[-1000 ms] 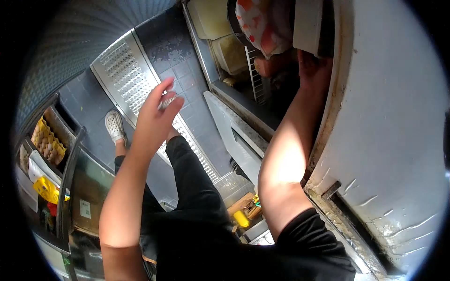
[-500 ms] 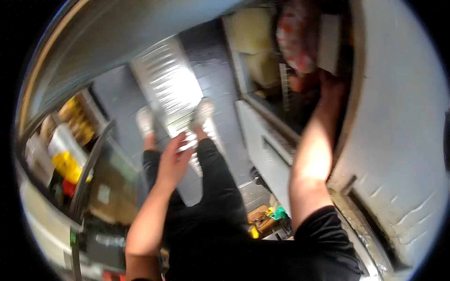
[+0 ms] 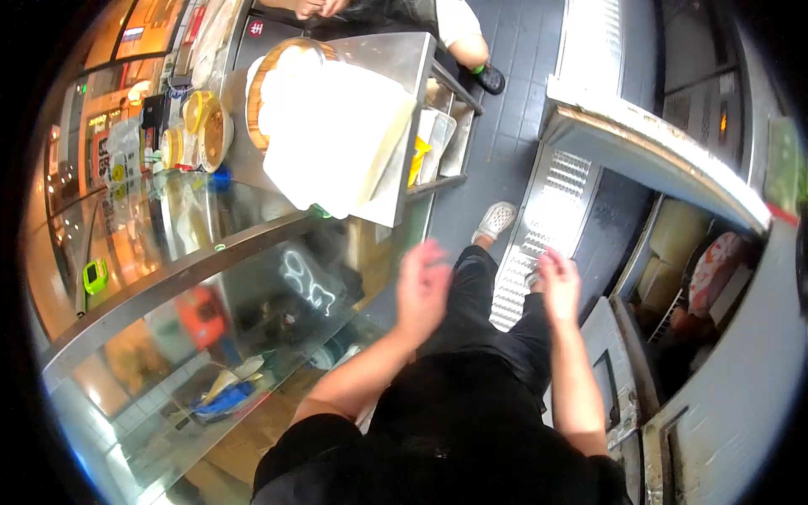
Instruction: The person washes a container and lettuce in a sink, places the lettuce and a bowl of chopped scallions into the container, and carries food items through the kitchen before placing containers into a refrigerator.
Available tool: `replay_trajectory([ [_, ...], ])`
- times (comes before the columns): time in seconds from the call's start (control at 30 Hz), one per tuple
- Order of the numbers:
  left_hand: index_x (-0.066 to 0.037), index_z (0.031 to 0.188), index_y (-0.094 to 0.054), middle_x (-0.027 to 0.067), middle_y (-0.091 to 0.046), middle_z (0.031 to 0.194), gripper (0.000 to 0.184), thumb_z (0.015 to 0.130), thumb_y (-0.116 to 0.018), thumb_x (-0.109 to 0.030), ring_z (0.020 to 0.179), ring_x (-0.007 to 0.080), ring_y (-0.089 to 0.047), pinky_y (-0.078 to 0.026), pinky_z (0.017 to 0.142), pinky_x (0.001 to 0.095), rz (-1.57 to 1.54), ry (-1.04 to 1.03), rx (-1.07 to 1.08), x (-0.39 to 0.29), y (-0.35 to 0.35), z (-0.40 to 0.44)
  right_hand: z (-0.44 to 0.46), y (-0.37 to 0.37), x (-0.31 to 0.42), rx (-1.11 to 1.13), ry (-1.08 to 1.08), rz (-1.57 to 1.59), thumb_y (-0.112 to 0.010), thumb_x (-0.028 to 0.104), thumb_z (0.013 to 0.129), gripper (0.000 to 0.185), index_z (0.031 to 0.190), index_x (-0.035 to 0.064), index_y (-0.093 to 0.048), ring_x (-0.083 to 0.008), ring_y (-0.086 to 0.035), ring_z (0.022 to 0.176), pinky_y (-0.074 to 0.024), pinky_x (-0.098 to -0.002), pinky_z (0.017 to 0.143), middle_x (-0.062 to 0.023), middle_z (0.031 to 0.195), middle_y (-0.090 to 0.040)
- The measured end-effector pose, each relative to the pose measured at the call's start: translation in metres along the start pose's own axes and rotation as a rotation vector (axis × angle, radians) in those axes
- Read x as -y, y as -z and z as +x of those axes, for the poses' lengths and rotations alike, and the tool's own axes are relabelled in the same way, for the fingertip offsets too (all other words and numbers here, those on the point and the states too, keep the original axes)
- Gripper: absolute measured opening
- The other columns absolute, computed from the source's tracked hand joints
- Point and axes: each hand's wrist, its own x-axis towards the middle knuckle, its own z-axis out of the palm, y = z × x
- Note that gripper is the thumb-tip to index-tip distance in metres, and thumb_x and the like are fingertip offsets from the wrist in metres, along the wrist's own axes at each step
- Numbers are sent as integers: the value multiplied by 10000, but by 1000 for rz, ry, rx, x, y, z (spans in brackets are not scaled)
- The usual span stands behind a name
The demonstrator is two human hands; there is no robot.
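Observation:
My left hand [image 3: 423, 288] is in the air in front of my body, nearest the glass-fronted counter [image 3: 278, 244]. Its fingertips are blurred, but it looks loosely open and empty. My right hand [image 3: 559, 286], also slightly smeared, hangs over the ridged metal floor strip [image 3: 551, 206], fingers a little curled and apart, with nothing in them. To its right stands an open fridge-like cabinet [image 3: 635, 295]. Inside are pale yellowish bundles [image 3: 669, 248] and a red-and-white package [image 3: 711, 273]; the deeper contents are dark.
The cabinet's raised door [image 3: 656, 139] juts across at upper right. A steel worktable [image 3: 396, 63] bears a round wooden-sided vessel [image 3: 257, 105] and an overexposed white cloth or sheet [image 3: 337, 139]. Yellow-lidded tubs [image 3: 198, 114] stand left. Beyond, a co-worker's leg and dark shoe [image 3: 488, 78] show.
My right hand has come out of the cabinet and is over the floor strip, empty. The view has swung left, bringing in the worktable and co-worker. My left hand is raised beside the counter.

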Motion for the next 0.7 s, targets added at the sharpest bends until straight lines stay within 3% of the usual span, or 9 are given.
replay_trajectory([
  [0.07, -18, 1457, -386, 119, -494, 1350, 530, 961, -572, 14, 1182, 207, -555, -480, 997, 327, -2, -76, -323, -18, 53, 26, -7, -66, 40, 189, 343, -94, -656, 143, 989, 283, 1244, 21, -666, -158, -636, 1051, -497, -284, 943, -86, 1219, -667],
  [0.17, 61, 1510, -284, 204, -449, 1470, 600, 1024, -571, -142, 1366, 285, -448, -384, 1153, 400, -58, -33, -703, -55, 115, 76, -19, -152, 145, 265, 649, -57, -645, 142, 991, 298, 1247, -11, -654, -198, -627, 1148, -487, -308, 997, -134, 1254, -659],
  [0.27, 90, 1505, -258, 233, -432, 1493, 620, 1014, -589, -95, 1369, 257, -459, -375, 1141, 376, -578, 71, -634, -41, 168, 122, -12, -213, 234, 157, 823, -85, -667, 182, 977, 373, 1276, -37, -625, -233, -635, 1160, -505, -324, 982, -177, 1259, -650],
  [0.37, 63, 1507, -273, 211, -506, 1418, 616, 1006, -601, -79, 1310, 233, -504, -408, 1106, 378, -782, 191, -423, -23, 202, 157, 14, -259, 278, 198, 816, -166, -670, 247, 969, 442, 1311, -26, -613, -251, -665, 1107, -520, -334, 952, -195, 1273, -647],
  [0.53, -4, 1523, -316, 215, -528, 1396, 676, 953, -674, -71, 1289, 259, -524, -395, 1118, 400, -524, 102, -475, -23, 214, 177, 31, -279, 291, 371, 686, -300, -653, 323, 966, 442, 1252, -13, -663, -295, -669, 1119, -506, -372, 972, -230, 1230, -669],
  [0.57, -2, 1525, -315, 222, -524, 1402, 691, 945, -684, -77, 1293, 269, -524, -385, 1128, 407, -361, 48, -504, -19, 216, 182, 47, -277, 280, 188, 1067, -517, -655, 334, 956, 448, 1243, -11, -670, -368, -601, 1219, -438, -428, 1066, -240, 1292, -633],
  [0.6, 1, 1528, -315, 229, -521, 1408, 707, 938, -695, -83, 1297, 280, -524, -375, 1138, 414, -199, -9, -532, -21, 219, 186, 46, -266, 289, -7, 1144, -640, -649, 339, 956, 459, 1252, -11, -661, -392, -552, 1267, -394, -451, 1100, -243, 1324, -610],
  [0.63, 40, 1527, -308, 225, -515, 1420, 706, 947, -687, -95, 1298, 272, -522, -396, 1119, 366, 13, -75, -500, -24, 225, 187, 45, -248, 298, -208, 1212, -759, -644, 345, 955, 470, 1262, -11, -652, -416, -502, 1315, -351, -473, 1135, -246, 1355, -587],
  [0.7, 43, 1472, -409, 235, -529, 1413, 642, 930, -709, -124, 1287, 283, -536, -401, 1111, 376, -2, -77, -440, -24, 231, 196, 75, -194, 308, -489, 1066, -803, -603, 414, 976, 579, 1363, -15, -557, -405, -447, 1367, -310, -541, 1151, -245, 1426, -523],
])
